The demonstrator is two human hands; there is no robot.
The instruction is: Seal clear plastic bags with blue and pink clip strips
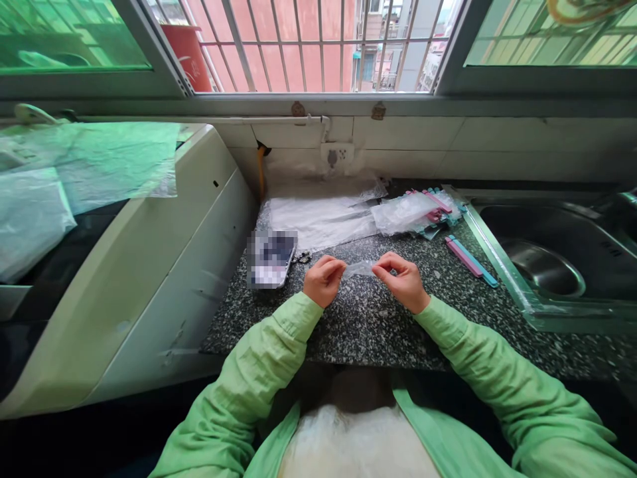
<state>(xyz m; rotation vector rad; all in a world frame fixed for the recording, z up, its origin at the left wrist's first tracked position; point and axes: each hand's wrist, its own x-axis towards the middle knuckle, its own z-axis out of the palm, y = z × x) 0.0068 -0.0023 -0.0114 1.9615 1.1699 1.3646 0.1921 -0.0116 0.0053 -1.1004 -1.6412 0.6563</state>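
Over speckled counter (358,325), left hand (323,280), right hand (402,281), pinching clear bag (359,268)

Two hands show, a left hand (324,281) and a right hand (404,281), with one small clear bag (359,268) between them. On the speckled surface (363,325) lies one phone (271,258). There are two loose clip sticks (470,259), one pink and one blue. One pack of clips (423,209) lies by one big clear plastic sheet (318,219). One sink (547,259) is there.
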